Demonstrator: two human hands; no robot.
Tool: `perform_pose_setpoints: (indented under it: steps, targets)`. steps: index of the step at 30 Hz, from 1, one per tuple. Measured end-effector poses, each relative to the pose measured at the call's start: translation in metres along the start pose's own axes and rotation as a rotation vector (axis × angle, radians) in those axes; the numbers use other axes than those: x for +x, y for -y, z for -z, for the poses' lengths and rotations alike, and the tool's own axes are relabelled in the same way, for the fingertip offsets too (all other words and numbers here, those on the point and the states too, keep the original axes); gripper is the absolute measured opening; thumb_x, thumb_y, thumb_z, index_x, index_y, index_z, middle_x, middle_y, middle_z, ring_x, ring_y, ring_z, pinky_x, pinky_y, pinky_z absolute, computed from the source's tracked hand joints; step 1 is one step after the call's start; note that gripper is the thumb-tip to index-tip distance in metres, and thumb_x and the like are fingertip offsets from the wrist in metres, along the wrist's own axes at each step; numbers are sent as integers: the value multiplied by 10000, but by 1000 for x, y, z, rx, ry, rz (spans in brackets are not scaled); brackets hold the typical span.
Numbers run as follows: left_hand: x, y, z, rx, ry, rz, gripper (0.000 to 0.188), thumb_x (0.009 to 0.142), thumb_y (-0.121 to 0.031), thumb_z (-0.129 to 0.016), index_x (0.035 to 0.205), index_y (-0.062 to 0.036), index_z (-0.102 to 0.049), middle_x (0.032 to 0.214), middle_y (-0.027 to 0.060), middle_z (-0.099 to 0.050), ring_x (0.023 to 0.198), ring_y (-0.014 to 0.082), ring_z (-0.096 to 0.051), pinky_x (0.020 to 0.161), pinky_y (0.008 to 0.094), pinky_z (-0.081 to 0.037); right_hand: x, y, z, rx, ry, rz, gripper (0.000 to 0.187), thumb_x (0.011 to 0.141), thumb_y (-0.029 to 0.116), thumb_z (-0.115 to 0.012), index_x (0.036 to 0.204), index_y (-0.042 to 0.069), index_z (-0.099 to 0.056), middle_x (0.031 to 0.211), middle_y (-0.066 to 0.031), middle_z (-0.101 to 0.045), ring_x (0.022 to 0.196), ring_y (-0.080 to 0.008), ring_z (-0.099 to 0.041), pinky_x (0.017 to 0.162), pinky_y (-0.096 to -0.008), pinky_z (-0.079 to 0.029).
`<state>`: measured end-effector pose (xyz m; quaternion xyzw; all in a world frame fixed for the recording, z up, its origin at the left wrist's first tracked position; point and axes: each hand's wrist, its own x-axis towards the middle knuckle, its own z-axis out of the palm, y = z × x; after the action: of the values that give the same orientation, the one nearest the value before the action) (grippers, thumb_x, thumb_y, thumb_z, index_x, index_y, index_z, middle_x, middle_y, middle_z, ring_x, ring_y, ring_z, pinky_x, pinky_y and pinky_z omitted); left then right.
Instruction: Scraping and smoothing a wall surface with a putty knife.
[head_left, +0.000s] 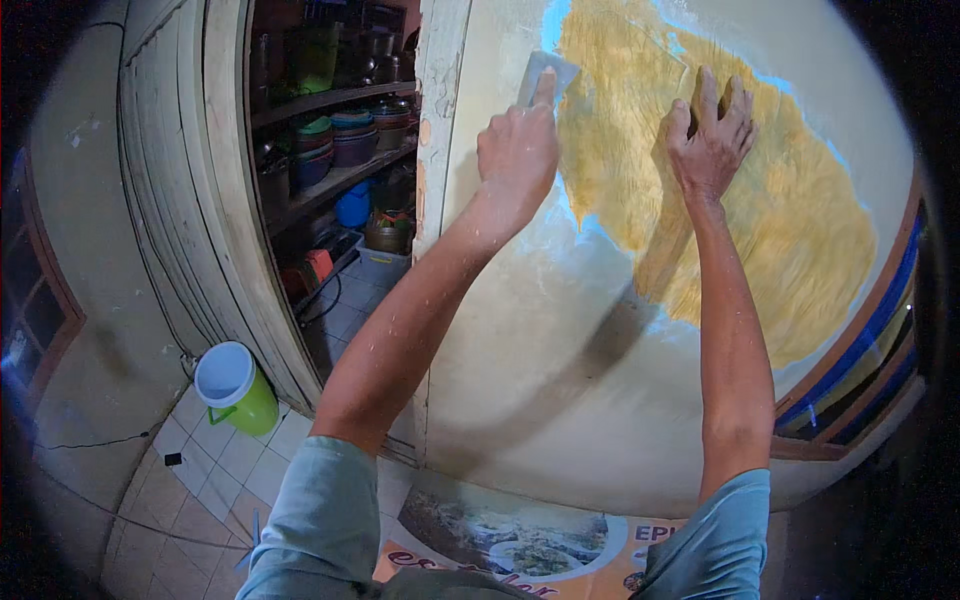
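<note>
- The scraper (564,76), a flat grey blade, was up against the wall (500,320), at the upper left edge of the ochre patch (790,210), a little to the right of the doorpost (440,120).
- The left hand (518,150) gripped it from below, fingers curled in, with 1 finger laid straight along the blade. Whether there was a handle inside the fist, I couldn't tell.
- The right hand (708,155) held nothing; its fingers were spread, the tips seemingly resting on the ochre patch.
- The scraper looked light, thin and fairly stiff, not fragile, though perhaps slippery if wet. I judged the lower end the right place to hold it, with 1 finger backing the blade and the skin clear of its far edge.
- By the foot of the door frame stood a green pail (257,408) with a pale inside; I couldn't tell whether it held any liquid.
- Through the doorway were 2 shelves. The upper shelf (300,106) carried a tall green vessel (318,60) and dim metal ware; the lower shelf (340,180), stacked coloured bowls (315,150).
- Below them were a blue bucket (353,205) and a pale plastic tub (382,262), their contents too dark to read.
</note>
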<state>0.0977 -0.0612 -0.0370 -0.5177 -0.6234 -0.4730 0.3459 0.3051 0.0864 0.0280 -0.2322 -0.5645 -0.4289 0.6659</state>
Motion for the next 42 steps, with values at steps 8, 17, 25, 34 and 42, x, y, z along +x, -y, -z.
perform_pose_setpoints:
  steps: [8,17,25,34,42]
  targets:
    - [-13,8,-7,54,84,26,741,887,-86,-596,1592,-152,-379,870,231,-705,801,418,-707,681,564,-561,4,-15,4,-6,0,15,588,942,410,-622,1511,292,-534,1592,-164,-412,1497,-401,-347,1199,-627,-264]
    - [41,14,-6,3,-184,-158,597,941,-132,-546,1531,-150,-457,861,311,-692,818,500,-685,734,622,-545,2,-7,-5,40,-39,17,581,925,403,-649,1485,277,-561,1572,-166,-428,1470,-411,-373,1185,-627,-288]
    - [89,26,14,13,-115,-123,581,926,-126,-537,1504,-112,-484,999,261,-687,901,475,-686,796,608,-550,6,8,-3,66,-32,6,574,921,380,-661,1474,250,-575,1571,-170,-427,1460,-420,-382,1180,-614,-287]
    - [-21,9,-5,79,166,-52,667,940,-92,-529,1589,-160,-393,950,274,-695,863,461,-689,764,607,-548,5,-11,1,45,-50,35,567,921,369,-670,1465,238,-584,1553,-174,-443,1453,-410,-394,1174,-603,-298]
    - [16,0,18,58,45,-5,682,934,-77,-550,1594,-158,-398,920,252,-710,836,430,-711,728,579,-556,4,-3,-4,47,-62,36,573,910,369,-682,1460,239,-593,1522,-180,-466,1439,-412,-414,1158,-610,-318]
